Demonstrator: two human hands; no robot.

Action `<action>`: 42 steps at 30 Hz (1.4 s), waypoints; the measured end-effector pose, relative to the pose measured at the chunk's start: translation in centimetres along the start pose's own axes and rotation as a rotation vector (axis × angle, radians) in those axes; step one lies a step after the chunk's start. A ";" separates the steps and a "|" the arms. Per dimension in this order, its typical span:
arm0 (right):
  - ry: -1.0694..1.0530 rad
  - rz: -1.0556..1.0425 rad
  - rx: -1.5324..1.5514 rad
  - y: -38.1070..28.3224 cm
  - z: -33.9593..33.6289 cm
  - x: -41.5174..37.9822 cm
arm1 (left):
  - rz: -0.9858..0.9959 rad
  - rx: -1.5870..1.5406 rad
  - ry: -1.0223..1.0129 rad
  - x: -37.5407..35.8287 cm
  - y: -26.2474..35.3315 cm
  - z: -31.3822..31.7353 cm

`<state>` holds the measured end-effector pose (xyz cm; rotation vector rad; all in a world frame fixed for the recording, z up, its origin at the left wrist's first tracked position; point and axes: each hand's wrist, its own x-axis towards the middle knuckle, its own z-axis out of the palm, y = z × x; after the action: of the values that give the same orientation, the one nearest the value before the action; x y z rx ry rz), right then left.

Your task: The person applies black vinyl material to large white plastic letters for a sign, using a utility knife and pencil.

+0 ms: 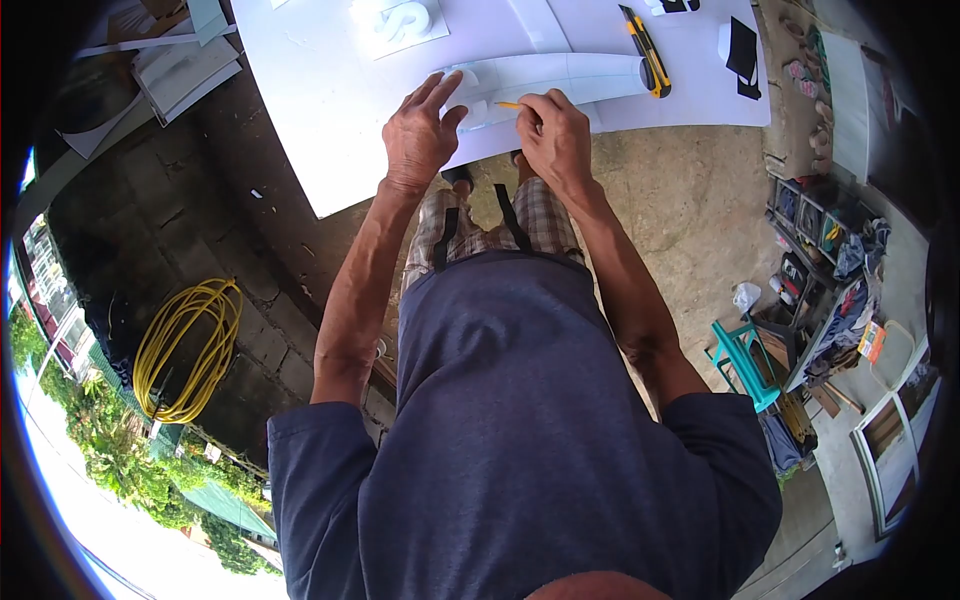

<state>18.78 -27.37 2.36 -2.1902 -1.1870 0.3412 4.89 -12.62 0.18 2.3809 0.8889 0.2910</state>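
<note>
A long, curved pale piece (590, 78) with faint lines lies across the white board. My left hand (422, 130) rests at its left end, fingers spread, beside a small whitish piece (478, 110). Pinched in my right hand (556, 135) is a yellow pencil (508, 105), its tip pointing left toward that small piece. Just past the right end of the curved piece lies a yellow and black cutter knife (648, 55). Behind my left hand is a white S-shaped cutout (403, 20) on a pale sheet.
The white board (320, 120) spans the top, with black pieces (742, 55) at its right. Stacked sheets (185, 70) lie at the upper left. A coiled yellow hose (190, 345) is at the left, a green stool (742, 362) and cluttered shelves (815, 225) at the right.
</note>
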 end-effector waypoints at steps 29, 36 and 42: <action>-0.367 -0.371 -0.134 0.7 1.2 6.9 | 0.007 0.047 -0.100 -0.9 -1.9 0.8; -0.136 -0.161 -0.243 6.7 -3.7 13.6 | -0.016 0.066 -0.114 -1.5 -2.0 1.6; -0.133 -0.157 -0.356 11.5 -3.4 16.7 | 0.116 0.136 -0.027 -1.4 -1.5 1.5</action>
<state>37.53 -19.59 -1.19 -2.3806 -1.5843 0.2251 3.64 -13.31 -1.90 2.5612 0.7824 0.2495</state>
